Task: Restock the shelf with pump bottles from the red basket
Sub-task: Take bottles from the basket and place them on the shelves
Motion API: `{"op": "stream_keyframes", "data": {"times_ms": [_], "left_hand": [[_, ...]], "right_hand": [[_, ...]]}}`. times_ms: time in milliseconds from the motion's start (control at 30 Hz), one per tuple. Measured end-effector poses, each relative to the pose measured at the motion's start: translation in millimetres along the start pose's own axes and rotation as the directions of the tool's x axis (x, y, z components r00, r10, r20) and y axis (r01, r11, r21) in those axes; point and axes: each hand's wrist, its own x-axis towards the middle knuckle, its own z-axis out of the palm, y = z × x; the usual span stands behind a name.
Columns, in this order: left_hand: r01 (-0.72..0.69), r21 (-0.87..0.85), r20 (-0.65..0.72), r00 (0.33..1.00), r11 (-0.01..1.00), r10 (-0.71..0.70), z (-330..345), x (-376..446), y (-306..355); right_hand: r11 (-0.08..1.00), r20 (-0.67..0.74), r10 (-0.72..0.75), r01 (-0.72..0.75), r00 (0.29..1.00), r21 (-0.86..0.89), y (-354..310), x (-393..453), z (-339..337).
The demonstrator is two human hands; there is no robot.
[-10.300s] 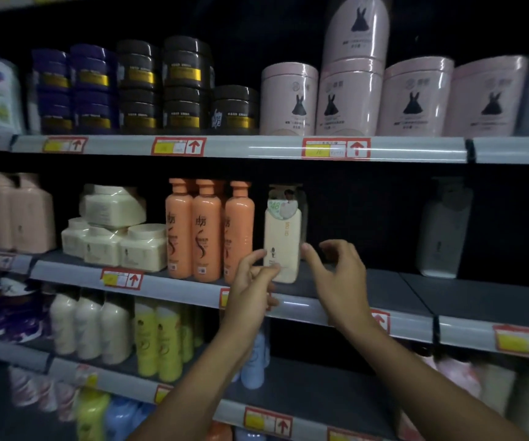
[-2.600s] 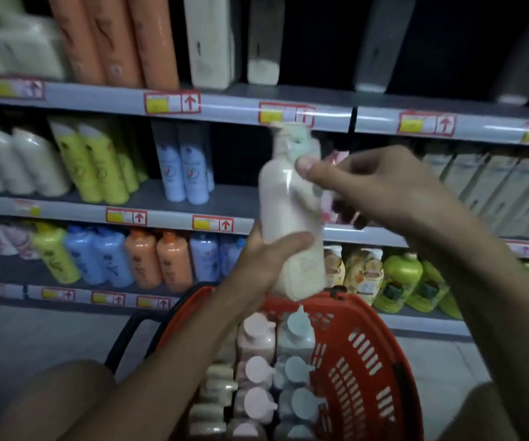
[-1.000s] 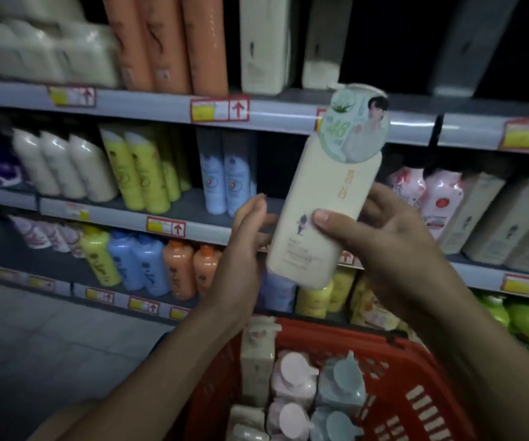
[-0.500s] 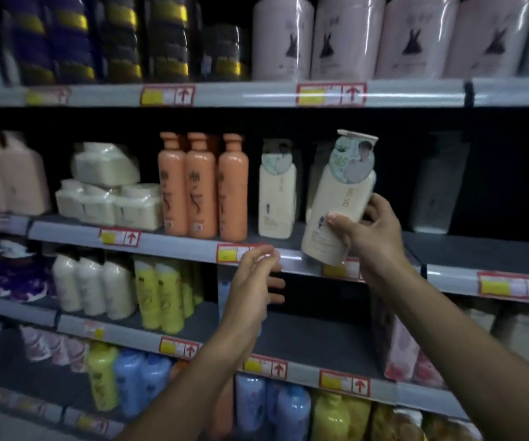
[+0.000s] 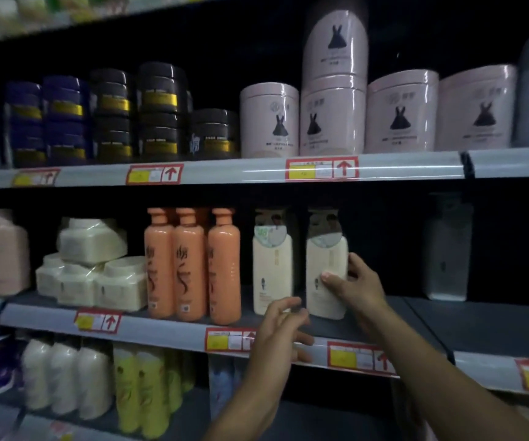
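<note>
A cream pump bottle (image 5: 325,265) stands upright on the middle shelf (image 5: 416,323), and my right hand (image 5: 354,286) grips its lower right side, thumb across the front. Just to its left stands another cream pump bottle (image 5: 271,268) of the same kind. My left hand (image 5: 280,332) hovers in front of the shelf edge below the two bottles, fingers loosely spread, holding nothing. The red basket is out of view.
Three orange bottles (image 5: 191,265) stand left of the cream ones, with cream tubs (image 5: 91,275) further left. A dim pale bottle (image 5: 446,249) stands far right, with bare shelf between. Pink canisters (image 5: 333,119) and dark jars (image 5: 158,109) fill the shelf above.
My right hand has carried the bottle from in front of the shelf edge onto the shelf and stood it upright beside the first one. The left hand stayed low and empty.
</note>
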Motion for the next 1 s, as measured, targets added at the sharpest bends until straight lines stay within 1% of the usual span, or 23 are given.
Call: {"op": "stream_keyframes", "data": {"times_ms": [100, 233, 300, 400, 500, 600, 933, 1000], "left_hand": [[0.004, 0.000, 0.040, 0.999, 1.000, -0.004, 1.1, 4.3, -9.4], [-0.009, 0.028, 0.049, 0.999, 1.000, 0.008, 4.0, 3.9, -18.2], [-0.012, 0.026, 0.048, 0.999, 1.000, 0.011, 7.4, 4.7, -16.8], [-0.047, 0.005, 0.031, 0.998, 0.999, 0.047, 12.5, 7.5, -10.9], [-0.078, -0.008, 0.015, 0.997, 0.997, 0.078, 19.0, 9.6, -8.1], [-0.090, -0.024, 0.007, 0.996, 0.996, 0.090, 22.5, 11.5, -8.6], [-0.069, -0.013, 0.001, 0.998, 0.998, 0.069, 21.3, 14.2, -12.3], [-0.069, -0.009, -0.004, 0.998, 0.998, 0.069, 18.8, 13.0, -10.3]], "right_hand": [[0.995, -0.027, 0.005, -0.007, 1.000, -0.102, 11.0, 10.8, 3.5], [0.981, 0.029, 0.004, 0.002, 1.000, -0.192, 8.9, 16.7, 0.8], [0.972, 0.034, 0.024, -0.016, 0.999, -0.235, 6.1, 15.1, -1.7], [0.927, -0.011, 0.121, -0.117, 0.993, -0.355, 8.3, 3.9, -1.0], [0.882, -0.065, 0.076, -0.098, 0.995, -0.460, 15.7, -5.5, 3.1], [0.879, -0.124, 0.066, -0.116, 0.990, -0.462, 17.0, -7.8, 6.0], [0.883, -0.145, 0.059, -0.120, 0.988, -0.454, 24.0, -3.4, 10.8], [0.897, -0.172, 0.021, -0.095, 0.985, -0.431, 19.2, -8.2, 9.9]]}}
